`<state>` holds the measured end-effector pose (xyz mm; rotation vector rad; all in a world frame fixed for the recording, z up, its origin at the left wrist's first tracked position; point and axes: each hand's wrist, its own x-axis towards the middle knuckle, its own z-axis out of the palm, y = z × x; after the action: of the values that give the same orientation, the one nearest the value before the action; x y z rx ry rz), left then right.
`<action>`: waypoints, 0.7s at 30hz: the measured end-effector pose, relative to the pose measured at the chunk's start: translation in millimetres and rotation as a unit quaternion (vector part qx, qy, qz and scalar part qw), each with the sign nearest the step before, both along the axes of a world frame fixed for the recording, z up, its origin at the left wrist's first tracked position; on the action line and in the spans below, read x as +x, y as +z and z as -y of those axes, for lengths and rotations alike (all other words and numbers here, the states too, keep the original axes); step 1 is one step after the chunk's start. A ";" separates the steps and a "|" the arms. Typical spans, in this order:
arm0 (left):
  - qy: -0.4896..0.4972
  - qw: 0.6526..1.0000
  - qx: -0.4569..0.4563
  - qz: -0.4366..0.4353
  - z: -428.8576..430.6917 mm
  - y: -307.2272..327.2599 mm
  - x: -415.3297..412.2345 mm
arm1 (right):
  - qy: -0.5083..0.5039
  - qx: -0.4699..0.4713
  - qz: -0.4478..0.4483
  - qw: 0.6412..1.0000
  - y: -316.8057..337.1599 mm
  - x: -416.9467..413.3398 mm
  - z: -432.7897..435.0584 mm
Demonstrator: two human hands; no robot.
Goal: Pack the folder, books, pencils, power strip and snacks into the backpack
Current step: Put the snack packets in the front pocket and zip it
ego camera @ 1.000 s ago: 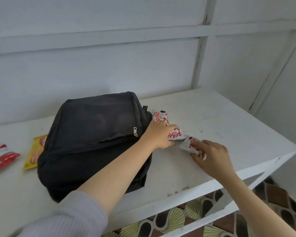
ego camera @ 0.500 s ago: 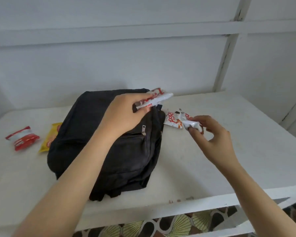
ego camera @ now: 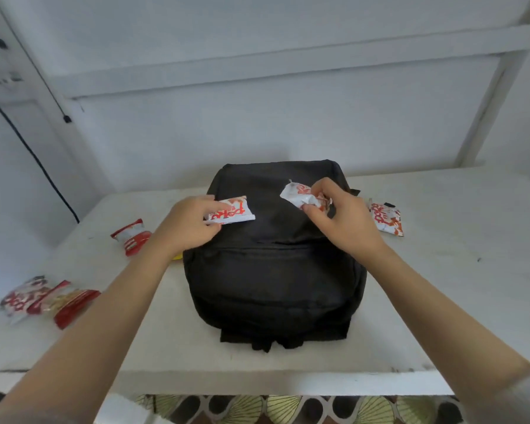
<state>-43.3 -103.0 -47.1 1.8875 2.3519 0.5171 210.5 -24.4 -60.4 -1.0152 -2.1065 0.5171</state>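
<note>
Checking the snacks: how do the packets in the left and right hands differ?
The left packet is flat, the right packet crumpled. The left packet shows red print, the right packet mostly white. Both are held above the backpack, one by the left hand, one by the right hand.

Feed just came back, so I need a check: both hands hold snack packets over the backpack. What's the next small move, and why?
Probably lay the right packet on the table, freeing the right hand for unzipping. The left hand grips the left packet too, and the backpack shows no opening, so neither can go in yet.
</note>
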 end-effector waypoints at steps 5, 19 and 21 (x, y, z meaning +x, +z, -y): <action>-0.153 0.987 0.043 0.038 -3.7 -8.5 6.1 | -0.037 0.027 -0.006 0.999 -9.0 -7.3 1.6; -0.223 0.963 0.117 0.096 -17.7 -6.1 9.4 | -0.159 0.092 -0.087 0.979 -7.4 -5.2 45.2; -0.213 0.957 0.170 0.096 -19.6 0.5 10.1 | -0.157 0.120 -0.127 0.972 -5.3 -5.5 55.7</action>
<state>-33.2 -83.4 -46.6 2.2754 1.7458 1.0482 205.0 -80.1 -65.8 -1.0547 -1.6945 0.2131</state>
